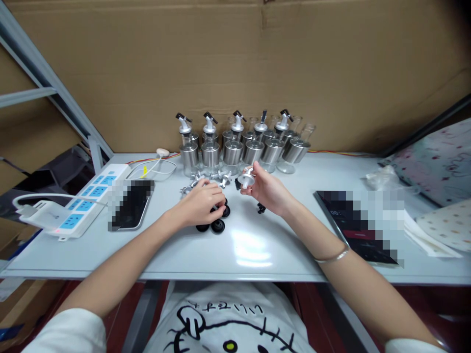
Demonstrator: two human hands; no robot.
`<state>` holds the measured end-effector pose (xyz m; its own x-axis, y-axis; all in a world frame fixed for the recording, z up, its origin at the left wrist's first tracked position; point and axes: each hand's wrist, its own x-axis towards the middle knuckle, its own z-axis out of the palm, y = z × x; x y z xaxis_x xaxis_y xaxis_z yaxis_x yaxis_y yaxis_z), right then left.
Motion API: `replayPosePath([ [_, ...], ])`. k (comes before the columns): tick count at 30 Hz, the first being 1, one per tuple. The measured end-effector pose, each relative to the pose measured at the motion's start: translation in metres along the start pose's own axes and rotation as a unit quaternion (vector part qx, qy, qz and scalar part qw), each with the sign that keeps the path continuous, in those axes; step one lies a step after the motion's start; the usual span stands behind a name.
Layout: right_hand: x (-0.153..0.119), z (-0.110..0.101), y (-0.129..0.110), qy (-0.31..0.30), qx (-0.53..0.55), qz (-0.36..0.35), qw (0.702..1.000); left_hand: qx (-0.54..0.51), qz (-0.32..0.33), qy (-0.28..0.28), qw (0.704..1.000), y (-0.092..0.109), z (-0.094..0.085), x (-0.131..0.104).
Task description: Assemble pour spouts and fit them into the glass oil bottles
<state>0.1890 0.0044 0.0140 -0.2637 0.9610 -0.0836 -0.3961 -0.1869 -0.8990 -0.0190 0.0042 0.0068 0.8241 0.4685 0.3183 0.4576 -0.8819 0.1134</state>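
Observation:
My right hand [270, 189] pinches a silver pour spout [247, 178], its round flange toward the table's front edge. My left hand [206, 202] reaches down over several round black stoppers [218, 225], its fingers curled at one of them; whether it grips that stopper is hidden. Silver spout parts [223, 179] lie just behind my left hand. Small black pieces [261, 208] lie beneath my right hand. Farther back stand rows of steel-sleeved glass bottles [233, 153], several topped with silver spouts that have black levers.
On the left are a white power strip [93, 198], cables and a phone [133, 205]. A dark tablet [358, 228] lies on the right, near a plastic bag [382, 179] and patterned cloth [434, 157]. Cardboard [228, 63] rises behind the table [176, 260].

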Motion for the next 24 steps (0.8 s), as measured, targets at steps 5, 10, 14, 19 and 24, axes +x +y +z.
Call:
replayPosePath([
  [5, -0.003, 0.001, -0.002, -0.029, 0.018, 0.065, 0.997, 0.026, -0.002, 0.074, 0.997, 0.002, -0.001, 0.002],
  [10, -0.008, 0.006, -0.006, -0.081, 0.045, 0.108, 0.990, 0.052, -0.012, 0.164, 0.985, 0.004, -0.002, 0.002],
  [14, -0.010, 0.010, -0.006, -0.089, 0.065, 0.109, 0.988, 0.061, -0.014, 0.192, 0.979, 0.005, -0.001, 0.003],
  [19, -0.011, 0.011, -0.005, -0.078, 0.057, 0.070, 0.993, 0.050, -0.018, 0.192, 0.980, 0.004, 0.000, 0.002],
  [24, -0.012, 0.011, -0.007, -0.085, 0.024, 0.046, 0.995, 0.034, -0.019, 0.172, 0.984, 0.005, 0.002, 0.002],
])
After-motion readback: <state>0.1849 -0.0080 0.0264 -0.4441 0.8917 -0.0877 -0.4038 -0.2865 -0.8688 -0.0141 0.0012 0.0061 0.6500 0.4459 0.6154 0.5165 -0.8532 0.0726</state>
